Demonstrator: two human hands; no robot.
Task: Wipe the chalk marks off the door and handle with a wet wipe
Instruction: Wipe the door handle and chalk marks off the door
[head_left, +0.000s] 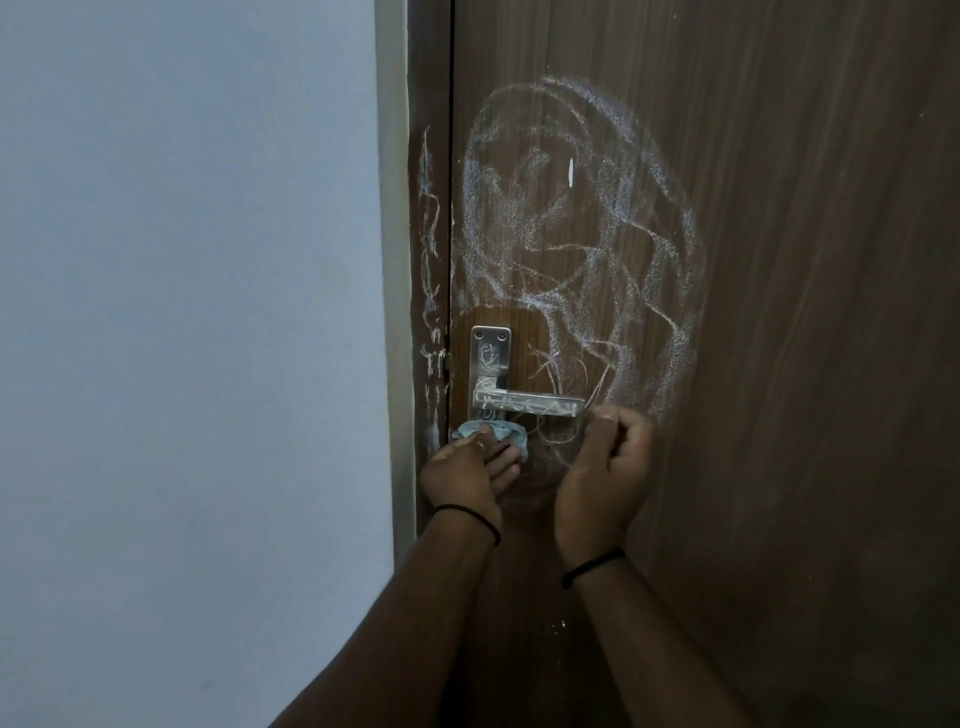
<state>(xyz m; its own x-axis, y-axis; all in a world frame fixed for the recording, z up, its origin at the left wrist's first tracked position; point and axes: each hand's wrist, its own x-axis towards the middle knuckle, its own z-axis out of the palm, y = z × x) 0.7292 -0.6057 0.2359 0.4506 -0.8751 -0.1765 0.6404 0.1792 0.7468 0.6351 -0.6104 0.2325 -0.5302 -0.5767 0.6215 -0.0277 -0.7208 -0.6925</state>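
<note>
Here's the dark brown wood-grain door (779, 260), and it's covered — broad, powdery white chalk scribbles (576, 228) loop in a big rough oval above the lever. More thin chalk scratches run down the brown door frame (428, 260) at the left, next to a smooth pale blue-grey wall (182, 260). The brushed-metal lever handle (530, 402), a straight flat bar on a tall rectangular backplate, carries fine chalk squiggles along its whole length. Down low, the left hand (467, 473) presses a crumpled pale-blue wet wipe (491, 434) flat against the door just under the backplate, fingers extended over the soft wad. The right hand (605, 467) is curled into a loose fist at the lever's free end — thumb touching the bar's tip, nothing visibly held. A thin black cord band (592, 566) circles each wrist.
</note>
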